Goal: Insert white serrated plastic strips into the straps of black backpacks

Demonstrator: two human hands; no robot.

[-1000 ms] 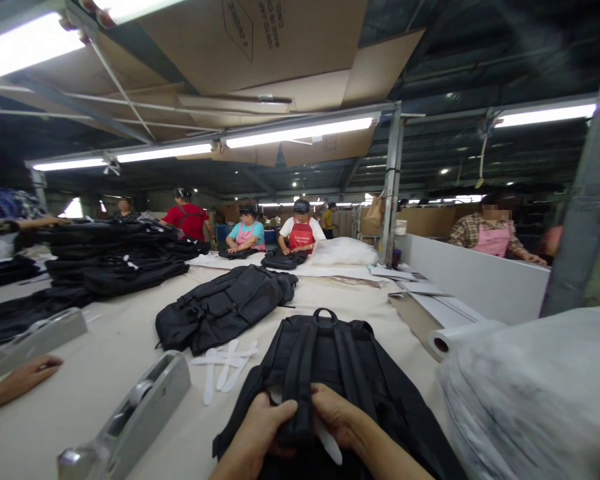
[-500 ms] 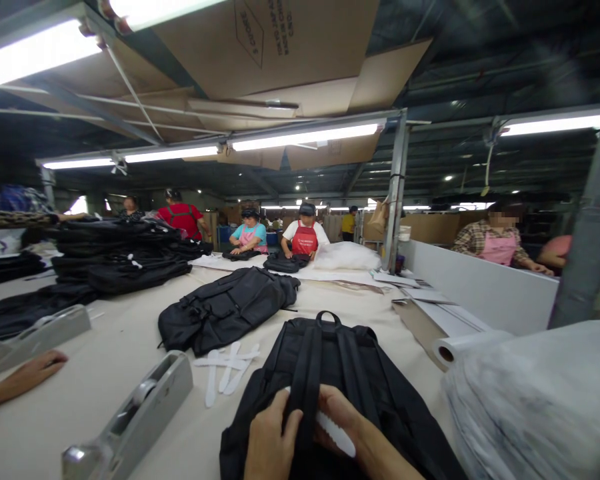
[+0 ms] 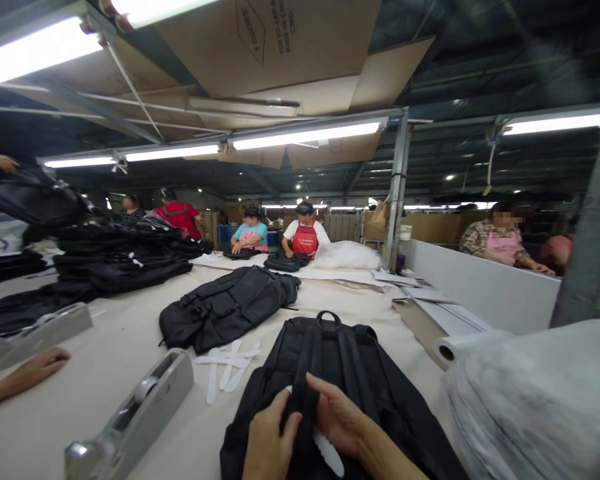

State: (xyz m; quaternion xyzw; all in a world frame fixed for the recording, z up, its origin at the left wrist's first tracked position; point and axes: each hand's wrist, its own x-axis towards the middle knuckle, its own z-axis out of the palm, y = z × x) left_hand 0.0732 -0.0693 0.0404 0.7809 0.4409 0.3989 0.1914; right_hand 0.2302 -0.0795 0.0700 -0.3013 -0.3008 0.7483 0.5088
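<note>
you're working a strap (image 3: 307, 357) of the backpack (image 3: 385, 380) lying on the table (image 3: 105, 363), left hand (image 3: 270, 443) gripping it, right hand (image 3: 337, 420) pinching a white strip (image 3: 326, 455) to it, which likely needs snug, even wrapping

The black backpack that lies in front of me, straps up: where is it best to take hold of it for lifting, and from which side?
Probably the carry loop at its far end. It arches open above the flat-lying backpack, so fingers can hook through from above. The left hand and right hand now pinch a shoulder strap near you.
</note>
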